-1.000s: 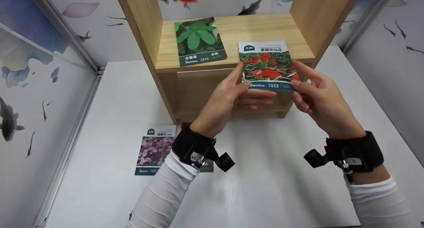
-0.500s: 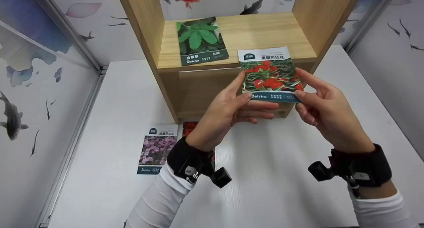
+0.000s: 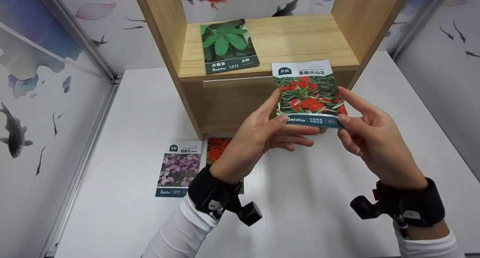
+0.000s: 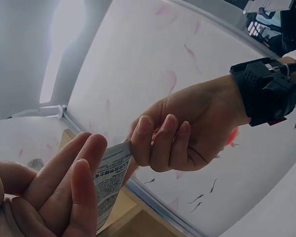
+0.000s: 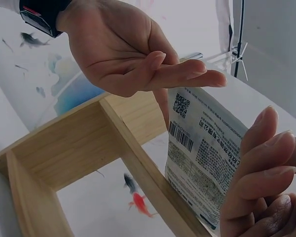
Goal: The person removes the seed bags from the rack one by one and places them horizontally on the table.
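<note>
A seed packet (image 3: 309, 95) with red flowers on its front is held up before the wooden shelf, between both hands. My left hand (image 3: 258, 132) pinches its left edge between thumb and index finger, the other fingers stretched out beneath it. On the right edge, my right hand (image 3: 378, 138) pinches the lower corner with thumb and index finger, its remaining fingers curled. The packet's printed back (image 5: 200, 153), with a barcode and a QR code, shows in the right wrist view. Part of that back (image 4: 111, 182) is also visible in the left wrist view.
A green-leaf seed packet (image 3: 229, 46) lies on the left of the wooden shelf (image 3: 300, 35). On the white table (image 3: 300, 213) lie a purple-flower packet (image 3: 178, 170) and a red-flower packet (image 3: 216, 149), the latter partly covered by my left arm.
Both hands have drawn the held seed packet down and back from the shelf board, slightly to the right. More of the red-flower packet on the table now shows beside the left forearm.
</note>
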`<control>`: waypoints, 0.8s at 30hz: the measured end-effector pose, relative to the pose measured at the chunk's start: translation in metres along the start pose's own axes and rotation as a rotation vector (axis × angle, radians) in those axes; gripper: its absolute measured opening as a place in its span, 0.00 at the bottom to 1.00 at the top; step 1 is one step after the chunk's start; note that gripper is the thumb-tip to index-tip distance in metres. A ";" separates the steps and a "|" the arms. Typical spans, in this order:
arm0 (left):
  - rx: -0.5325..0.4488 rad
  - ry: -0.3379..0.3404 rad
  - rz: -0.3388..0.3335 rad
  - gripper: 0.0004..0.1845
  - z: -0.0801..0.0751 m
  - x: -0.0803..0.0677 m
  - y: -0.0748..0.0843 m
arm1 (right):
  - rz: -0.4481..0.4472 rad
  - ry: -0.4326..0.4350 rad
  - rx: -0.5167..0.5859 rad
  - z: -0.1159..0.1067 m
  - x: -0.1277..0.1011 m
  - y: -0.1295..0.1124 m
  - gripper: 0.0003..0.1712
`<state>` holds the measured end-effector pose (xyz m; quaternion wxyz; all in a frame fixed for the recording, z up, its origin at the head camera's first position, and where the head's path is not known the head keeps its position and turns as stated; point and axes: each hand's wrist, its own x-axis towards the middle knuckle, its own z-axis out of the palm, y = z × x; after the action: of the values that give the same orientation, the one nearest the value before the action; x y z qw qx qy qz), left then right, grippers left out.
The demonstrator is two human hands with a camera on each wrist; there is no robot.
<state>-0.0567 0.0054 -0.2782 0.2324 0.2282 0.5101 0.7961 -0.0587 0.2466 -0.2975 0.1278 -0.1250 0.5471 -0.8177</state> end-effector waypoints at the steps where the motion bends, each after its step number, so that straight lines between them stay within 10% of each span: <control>1: -0.001 0.006 -0.002 0.32 0.000 -0.001 -0.001 | 0.001 0.000 -0.004 0.000 0.000 0.001 0.33; 24: -0.021 0.071 -0.027 0.33 0.009 -0.021 -0.006 | 0.048 0.049 -0.137 0.007 -0.010 0.009 0.34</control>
<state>-0.0343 0.0012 -0.2835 0.2274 0.1906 0.5125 0.8058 -0.0464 0.2407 -0.3036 0.1249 -0.1001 0.6077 -0.7779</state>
